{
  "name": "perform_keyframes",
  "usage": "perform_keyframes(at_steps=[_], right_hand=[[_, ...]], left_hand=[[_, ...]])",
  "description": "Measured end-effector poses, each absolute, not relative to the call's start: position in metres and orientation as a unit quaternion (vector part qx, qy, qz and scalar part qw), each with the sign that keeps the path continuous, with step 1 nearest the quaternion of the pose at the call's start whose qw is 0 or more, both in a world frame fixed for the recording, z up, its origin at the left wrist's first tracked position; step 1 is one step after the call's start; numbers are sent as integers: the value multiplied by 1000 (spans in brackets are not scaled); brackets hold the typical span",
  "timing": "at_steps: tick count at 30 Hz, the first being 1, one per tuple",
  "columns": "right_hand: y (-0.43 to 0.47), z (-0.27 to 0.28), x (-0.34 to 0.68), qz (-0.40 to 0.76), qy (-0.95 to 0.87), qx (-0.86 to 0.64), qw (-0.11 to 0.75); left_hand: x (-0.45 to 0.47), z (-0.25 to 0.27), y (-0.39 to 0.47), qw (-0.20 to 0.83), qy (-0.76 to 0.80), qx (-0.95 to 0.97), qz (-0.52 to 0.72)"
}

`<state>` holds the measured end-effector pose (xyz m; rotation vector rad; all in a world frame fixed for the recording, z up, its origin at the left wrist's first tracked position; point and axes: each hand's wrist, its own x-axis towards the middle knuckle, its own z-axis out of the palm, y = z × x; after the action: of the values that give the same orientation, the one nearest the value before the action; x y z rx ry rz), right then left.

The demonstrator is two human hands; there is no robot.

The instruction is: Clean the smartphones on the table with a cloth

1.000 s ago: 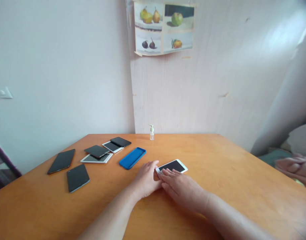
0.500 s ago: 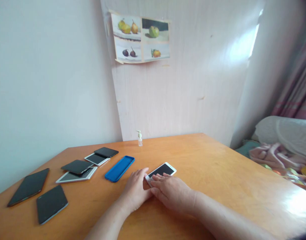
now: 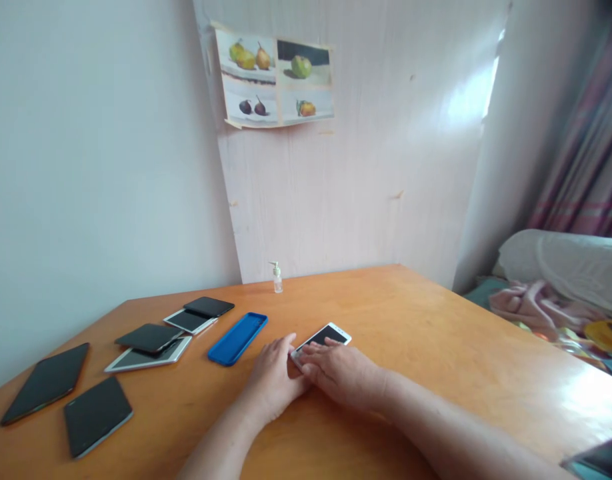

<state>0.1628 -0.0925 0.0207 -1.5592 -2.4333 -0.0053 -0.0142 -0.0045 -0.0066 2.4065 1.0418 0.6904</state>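
A white-framed smartphone [image 3: 332,333] with a dark screen lies face up on the wooden table, tilted so that its far end points right. My right hand [image 3: 340,373] rests flat over its near part, fingers stretched across the screen. Beside the phone's left edge is my left hand [image 3: 272,377], its fingers extended and its thumb spread toward the right hand. The tip of that thumb is hidden by the right hand, and whether the left fingertips touch the phone's edge is hard to tell. An empty blue phone case [image 3: 238,339] lies just left of my left hand.
Several dark-screened phones or tablets lie on the table's left, among them a large black one [image 3: 49,381] and a nearer black one [image 3: 99,415]. A small clear pump bottle [image 3: 277,279] stands near the back edge. Fruit pictures [image 3: 276,80] hang on the wall.
The view has turned slightly to the right. My right hand has shifted a little toward the left over the phone; the left hand stays nearly still.
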Motion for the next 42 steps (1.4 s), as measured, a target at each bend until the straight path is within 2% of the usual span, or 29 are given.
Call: perform_keyframes(at_steps=[4,6,13,20,27,35,42], right_hand=[[-78,21,190,-27,-746,-659,93],[-77,22,189,-32,-731,-675,93],[-91,25,153,44,-829,-534,159],[-67,12,194,20,-671,-732,114],[-83,19,151,104,-793,-582,145],[-66,9,189,37,-674,-731,99],[-87,19,153,115,-798,-574,144]], left_hand=[[-12,-5,-8,214,383,864,247],[-12,-5,-9,213,385,863,250],[-11,-11,-6,195,376,869,257],[-9,-4,-13,202,386,864,251],[-8,-8,-13,193,395,860,259],[-8,-5,-15,200,388,863,255],[-10,-10,-11,202,396,853,274]])
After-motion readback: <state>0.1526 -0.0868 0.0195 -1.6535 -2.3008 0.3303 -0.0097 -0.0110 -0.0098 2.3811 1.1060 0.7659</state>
